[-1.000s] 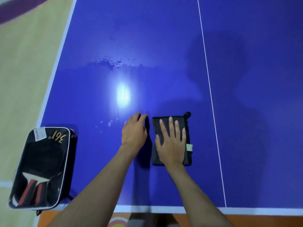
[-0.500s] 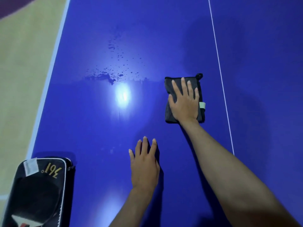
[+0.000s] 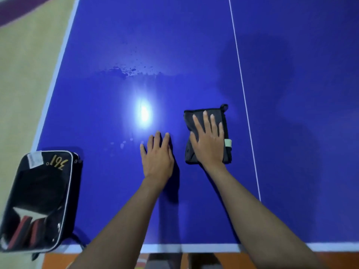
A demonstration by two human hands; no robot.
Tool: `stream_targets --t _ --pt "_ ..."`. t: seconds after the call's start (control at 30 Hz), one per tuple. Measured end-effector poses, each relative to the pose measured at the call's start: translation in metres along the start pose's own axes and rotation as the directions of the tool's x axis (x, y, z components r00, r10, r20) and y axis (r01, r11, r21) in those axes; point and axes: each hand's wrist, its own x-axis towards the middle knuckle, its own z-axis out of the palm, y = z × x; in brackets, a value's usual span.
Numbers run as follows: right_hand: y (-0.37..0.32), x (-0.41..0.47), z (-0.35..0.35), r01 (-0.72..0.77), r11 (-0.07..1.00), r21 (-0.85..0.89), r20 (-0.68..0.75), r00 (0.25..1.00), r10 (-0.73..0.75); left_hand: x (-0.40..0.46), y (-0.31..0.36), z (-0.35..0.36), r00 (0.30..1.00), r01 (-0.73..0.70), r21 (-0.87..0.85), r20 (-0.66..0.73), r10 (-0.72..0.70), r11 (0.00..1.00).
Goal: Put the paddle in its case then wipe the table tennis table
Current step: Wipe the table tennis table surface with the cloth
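The paddle (image 3: 27, 220) lies inside its case (image 3: 38, 200), a black zip case with a white-piped rim that sits on the near left corner of the table tennis table (image 3: 194, 45); the pale blade shoulder and red-and-black handle show through the clear front panel, though whether the zip is fully closed is hard to tell from this angle. The case overhangs the table's corner slightly, its far end bearing gold numerals and a white label.

The right hand (image 3: 208, 140) lies flat, fingers straight and a little spread, pressing down on a dark folded cloth (image 3: 225, 123) that rests on the blue surface just left of the white centre line (image 3: 242, 94). A small hanging loop sticks out at the cloth's far right corner, and a pale tag shows at its right edge.

The left hand (image 3: 157, 156) rests palm down on the bare table just beside the cloth, fingers straight and together, holding nothing.

Further out, dark droplets (image 3: 126, 70) speckle the surface beyond a bright light reflection (image 3: 144, 113).
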Motion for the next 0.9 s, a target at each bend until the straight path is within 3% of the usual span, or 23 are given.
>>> stream_targets --t 0.13,0.5,0.67,0.9 --pt "0.003 -0.09 -0.01 -0.022 1.0 0.004 0.048 0.999 0.022 -0.019 0.007 -0.007 0.999 0.041 -0.012 0.001 -0.041 0.999" --pt "0.018 -0.268 -0.024 -0.032 0.999 -0.005 0.115 0.993 0.032 -0.064 0.034 -0.011 0.989 -0.037 0.005 0.142 0.036 0.999" --pt "0.02 -0.24 -0.024 -0.062 0.998 0.001 0.107 0.992 0.061 -0.058 0.049 -0.007 0.986 -0.096 0.043 0.138 0.089 0.994" --pt "0.035 -0.136 -0.02 -0.084 0.996 -0.009 0.052 0.995 0.084 -0.017 0.058 -0.003 0.985 -0.126 0.066 0.126 0.117 0.99"
